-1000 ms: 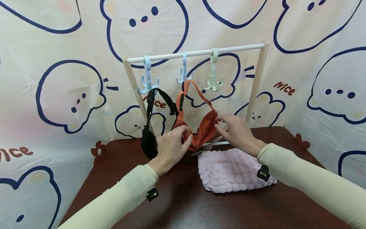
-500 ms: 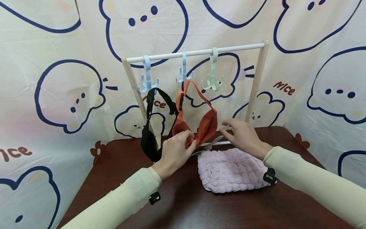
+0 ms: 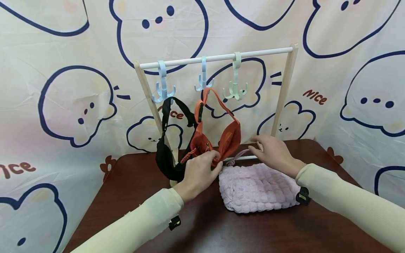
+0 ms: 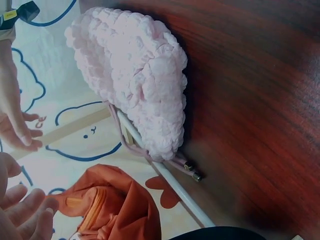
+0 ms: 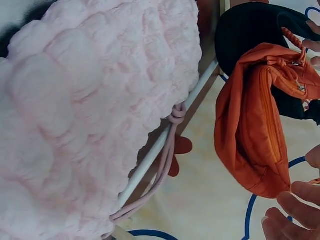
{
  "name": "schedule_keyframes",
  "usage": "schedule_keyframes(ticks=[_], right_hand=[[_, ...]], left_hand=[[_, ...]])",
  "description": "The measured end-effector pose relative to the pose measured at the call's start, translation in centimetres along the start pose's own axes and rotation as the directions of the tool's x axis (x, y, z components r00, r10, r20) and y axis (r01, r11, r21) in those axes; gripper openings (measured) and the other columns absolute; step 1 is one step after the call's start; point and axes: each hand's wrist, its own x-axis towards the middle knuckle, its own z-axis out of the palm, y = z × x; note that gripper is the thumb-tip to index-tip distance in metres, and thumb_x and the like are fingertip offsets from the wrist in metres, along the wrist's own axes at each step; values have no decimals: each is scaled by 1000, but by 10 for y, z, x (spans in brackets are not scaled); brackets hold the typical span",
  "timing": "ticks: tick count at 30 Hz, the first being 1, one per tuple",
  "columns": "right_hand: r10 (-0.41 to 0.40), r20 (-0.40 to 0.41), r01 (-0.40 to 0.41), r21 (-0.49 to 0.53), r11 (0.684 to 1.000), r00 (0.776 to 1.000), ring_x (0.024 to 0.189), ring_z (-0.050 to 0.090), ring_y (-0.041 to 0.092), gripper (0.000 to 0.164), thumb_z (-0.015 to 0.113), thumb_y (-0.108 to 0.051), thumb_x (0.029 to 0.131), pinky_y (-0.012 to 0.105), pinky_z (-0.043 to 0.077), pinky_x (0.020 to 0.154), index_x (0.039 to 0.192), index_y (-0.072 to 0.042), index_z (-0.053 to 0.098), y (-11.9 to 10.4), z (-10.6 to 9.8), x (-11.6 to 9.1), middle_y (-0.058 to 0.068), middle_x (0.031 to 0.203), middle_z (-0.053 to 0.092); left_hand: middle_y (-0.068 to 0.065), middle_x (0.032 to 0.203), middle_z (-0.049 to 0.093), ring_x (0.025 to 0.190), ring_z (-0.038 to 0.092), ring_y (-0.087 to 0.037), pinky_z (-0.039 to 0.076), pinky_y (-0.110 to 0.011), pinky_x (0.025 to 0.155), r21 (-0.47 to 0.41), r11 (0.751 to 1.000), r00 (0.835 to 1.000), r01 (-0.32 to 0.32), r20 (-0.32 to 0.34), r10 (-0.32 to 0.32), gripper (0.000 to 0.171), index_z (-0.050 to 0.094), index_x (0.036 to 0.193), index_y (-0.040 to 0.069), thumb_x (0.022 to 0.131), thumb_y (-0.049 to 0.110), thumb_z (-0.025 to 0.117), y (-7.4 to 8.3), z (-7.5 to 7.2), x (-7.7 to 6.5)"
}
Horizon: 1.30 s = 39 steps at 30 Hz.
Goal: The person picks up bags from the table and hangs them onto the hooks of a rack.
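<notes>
An orange waist bag [image 3: 230, 138] hangs by its strap from the middle light-blue hook [image 3: 204, 79]. My left hand [image 3: 200, 172] is at the lower front of it, fingers loosely bent; in the left wrist view, the fingertips lie beside the orange fabric [image 4: 120, 200], and contact is hard to tell. A red braided zip pull [image 3: 188, 156] dangles at the bag's left side. My right hand [image 3: 274, 153] hovers apart from the bag, above the pink puffy bag [image 3: 256, 189], fingers relaxed and holding nothing. Behind, a black bag [image 3: 164, 160] hangs from the left light-blue hook [image 3: 162, 86].
A rack with a white bar [image 3: 265, 53] and wooden side posts [image 3: 284, 89] stands on the dark brown table [image 3: 240, 233]. A pale green hook [image 3: 235, 79] hangs right of the others. The pink bag's cord [image 5: 165, 160] lies by the lower white rod.
My left hand has shifted right and slightly down across the orange bag, uncovering the zip pull. My right hand has drawn away from the bag's right side, to the right and downward.
</notes>
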Motion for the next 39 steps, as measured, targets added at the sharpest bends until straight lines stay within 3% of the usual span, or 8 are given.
schedule_keyframes(ticks=[6,11,15,19,25,34,39], right_hand=[[26,32,-26,-2,1000,999,90,71,26,32,66,-33,98,43,55,65,119,-10,72,9,3,-4,10,111,75],[44,77,-44,-1,999,996,99,72,31,39,64,-34,99,47,56,69,125,-6,69,14,2,-6,15,122,72],[63,107,-62,-10,998,992,91,72,27,41,63,-36,99,38,53,59,127,-6,68,20,3,-5,17,124,71],[86,121,-83,-25,996,989,75,67,18,41,64,-35,99,29,44,50,126,-6,69,26,4,-5,15,114,74],[124,145,-121,-31,992,982,69,64,15,42,65,-35,98,31,47,52,125,-3,68,37,3,-5,12,99,75],[125,157,-121,-35,992,980,75,69,22,41,67,-31,96,37,52,57,123,1,68,50,8,-7,19,107,74],[131,196,-125,-44,991,972,73,68,19,44,67,-31,96,35,51,56,125,3,67,56,10,-9,18,102,74]], left_hand=[[7,85,73,63,63,-9,49,-30,53,16,1000,1000,-6,9,6,13,70,99,20,92,30,73,2,6,-3],[5,82,73,60,60,-8,46,-28,51,16,1000,999,-7,35,7,13,71,101,19,92,29,72,3,11,-4],[4,90,77,63,66,-9,48,-28,51,32,999,999,-9,50,8,16,72,105,18,93,29,72,3,16,-5],[4,94,78,67,70,-11,50,-29,51,37,999,998,-5,57,3,18,73,106,17,92,28,72,4,20,-7],[4,99,79,71,72,-14,52,-31,53,51,999,995,14,99,-19,20,73,110,17,93,29,70,4,27,-8],[0,98,78,69,69,-15,50,-33,52,58,997,971,50,230,-61,25,73,113,15,93,30,70,4,36,-10],[-1,103,77,67,66,-13,47,-30,51,92,994,942,66,322,-93,31,70,119,15,94,35,67,6,40,-8]])
